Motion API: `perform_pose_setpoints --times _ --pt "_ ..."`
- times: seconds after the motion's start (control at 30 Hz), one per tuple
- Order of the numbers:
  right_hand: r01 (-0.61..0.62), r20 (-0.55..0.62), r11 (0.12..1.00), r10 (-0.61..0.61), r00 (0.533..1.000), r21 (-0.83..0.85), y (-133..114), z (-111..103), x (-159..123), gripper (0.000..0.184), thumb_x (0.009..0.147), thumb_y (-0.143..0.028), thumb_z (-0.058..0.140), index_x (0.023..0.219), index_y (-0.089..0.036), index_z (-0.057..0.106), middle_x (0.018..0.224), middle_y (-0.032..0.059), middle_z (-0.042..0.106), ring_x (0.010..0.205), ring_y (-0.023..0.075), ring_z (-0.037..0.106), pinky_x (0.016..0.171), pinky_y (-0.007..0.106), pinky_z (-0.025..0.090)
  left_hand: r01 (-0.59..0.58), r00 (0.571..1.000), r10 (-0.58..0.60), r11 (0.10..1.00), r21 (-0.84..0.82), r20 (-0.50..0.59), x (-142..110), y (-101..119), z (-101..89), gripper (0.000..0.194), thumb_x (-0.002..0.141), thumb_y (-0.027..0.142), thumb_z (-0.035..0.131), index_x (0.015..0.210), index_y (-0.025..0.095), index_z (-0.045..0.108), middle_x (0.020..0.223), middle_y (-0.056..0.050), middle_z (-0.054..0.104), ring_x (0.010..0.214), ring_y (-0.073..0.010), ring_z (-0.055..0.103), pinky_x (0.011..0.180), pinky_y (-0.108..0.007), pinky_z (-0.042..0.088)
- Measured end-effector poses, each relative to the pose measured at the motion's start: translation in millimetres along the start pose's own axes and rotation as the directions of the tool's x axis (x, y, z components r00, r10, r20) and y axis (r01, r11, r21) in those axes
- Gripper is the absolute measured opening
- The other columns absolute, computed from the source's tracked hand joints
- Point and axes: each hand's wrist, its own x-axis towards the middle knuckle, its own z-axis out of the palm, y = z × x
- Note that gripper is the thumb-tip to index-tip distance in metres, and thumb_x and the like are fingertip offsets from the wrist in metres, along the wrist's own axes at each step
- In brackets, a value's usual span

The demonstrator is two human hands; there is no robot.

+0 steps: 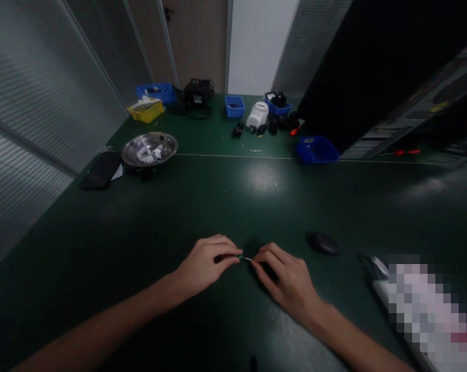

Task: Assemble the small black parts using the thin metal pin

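Note:
My left hand (pixel 213 258) is closed in a pinch on a small green piece (pixel 240 256) above the dark green table. From that piece a thin pale pin or wire (pixel 247 259) runs across to my right hand (pixel 282 271). Thumb and index finger of the right hand are pinched at the pin's other end. The two hands are a short gap apart, and the pin bridges it. Both objects are too small to tell their exact kind.
A black computer mouse (pixel 324 243) lies right of my right hand. Farther off stand a metal bowl (pixel 129 152) with white pieces, a blue bin (pixel 317 151), a yellow basket (pixel 146 112) and a white perforated shell (pixel 258 115). A blurred pale object (pixel 423 305) lies at lower right.

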Motion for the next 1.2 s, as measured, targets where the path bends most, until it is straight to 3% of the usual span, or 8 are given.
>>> perform_pose_setpoints --times 0.2,0.43,0.57,0.87,1.2 --pt "0.002 0.005 0.995 -0.002 1.0 0.1 0.6 -2.6 0.4 0.015 0.107 -0.026 0.05 0.103 -0.021 0.064 0.098 0.0047 0.066 0.083 0.0137 0.065 0.072 0.026 0.049 0.02 1.0 -0.021 1.0 -0.024 -0.018 -3.0 2.0 2.1 0.021 0.094 0.018 0.071 0.114 0.021 0.079 0.11 -0.004 0.075 0.099 -0.016 0.071 0.091 -0.028 0.057" --pt "0.096 0.025 0.994 -0.094 0.995 -0.047 -2.9 0.5 0.2 0.016 0.106 -0.024 0.049 0.104 -0.021 0.065 0.098 0.0049 0.067 0.082 0.0147 0.065 0.067 0.026 0.047 -0.095 0.995 0.092 0.991 0.091 0.036 -2.1 -0.2 6.0 0.023 0.098 0.019 0.067 0.118 0.02 0.077 0.108 -0.007 0.075 0.099 -0.019 0.068 0.089 -0.034 0.057" --pt "0.063 0.041 0.997 -0.061 0.997 -0.046 -3.0 3.0 2.0 0.016 0.107 -0.025 0.049 0.103 -0.021 0.064 0.097 0.0047 0.067 0.081 0.0144 0.065 0.067 0.026 0.047 -0.128 0.992 0.126 0.989 0.071 0.028 0.0 0.4 5.4 0.022 0.098 0.019 0.066 0.117 0.018 0.078 0.106 -0.006 0.077 0.097 -0.0185 0.069 0.089 -0.034 0.057" --pt "0.01 0.053 1.0 -0.01 0.999 -0.011 -2.0 4.3 6.4 0.02 0.108 -0.029 0.046 0.101 -0.021 0.063 0.095 0.0035 0.066 0.075 0.0129 0.064 0.064 0.026 0.046 0.022 1.0 -0.022 1.0 0.013 0.008 -1.2 0.0 4.8 0.02 0.096 0.021 0.07 0.114 0.022 0.079 0.109 -0.005 0.076 0.098 -0.0172 0.071 0.089 -0.031 0.059" --pt "0.0 0.0 1.0 0.0 1.0 0.01 -0.7 2.8 0.1 0.021 0.108 -0.03 0.047 0.102 -0.022 0.065 0.096 0.0041 0.067 0.079 0.0127 0.065 0.065 0.025 0.046 -0.122 0.993 0.121 0.984 0.127 0.01 -6.2 1.1 9.6 0.027 0.1 0.022 0.063 0.125 0.021 0.074 0.112 -0.007 0.075 0.101 -0.0194 0.068 0.091 -0.036 0.057"
